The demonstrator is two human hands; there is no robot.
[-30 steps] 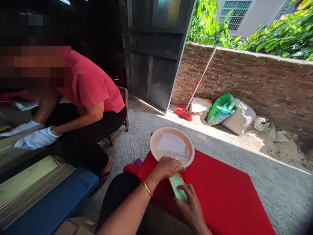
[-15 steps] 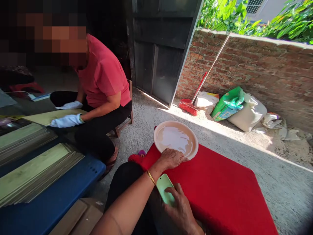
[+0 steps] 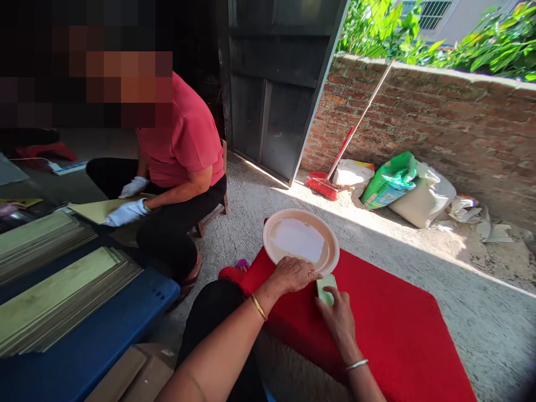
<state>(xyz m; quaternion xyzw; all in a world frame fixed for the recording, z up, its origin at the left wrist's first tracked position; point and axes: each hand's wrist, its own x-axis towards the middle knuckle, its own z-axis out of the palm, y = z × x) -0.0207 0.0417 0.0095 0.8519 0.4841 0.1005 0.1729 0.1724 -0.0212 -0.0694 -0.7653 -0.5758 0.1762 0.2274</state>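
Note:
A pale round basin point(image 3: 273, 258) holding water sits on a red cloth-covered surface point(image 3: 389, 318). My left hand point(image 3: 295, 273), with a gold bangle at the wrist, lies over the basin's near rim. Its fingers are curled together, and what they hold, if anything, is hidden. Just right of it, my right hand point(image 3: 340, 319) grips a light green flat piece with rounded corners point(image 3: 326, 285) between thumb and fingers. The piece's far end is close to my left fingertips and the basin's edge; whether they touch I cannot tell.
A seated person in a red shirt point(image 3: 192, 139) and white gloves handles a thin panel point(image 3: 94, 211). Stacked strips point(image 3: 62, 296) lie on a blue table point(image 3: 138, 312) at left. A red broom point(image 3: 322, 187) and sacks point(image 3: 427, 192) stand by the brick wall point(image 3: 419, 117).
My right hand has carried the light green piece up and forward to beside my left fingers. My left hand stays at the basin. The other person's gloves and panel shifted slightly right.

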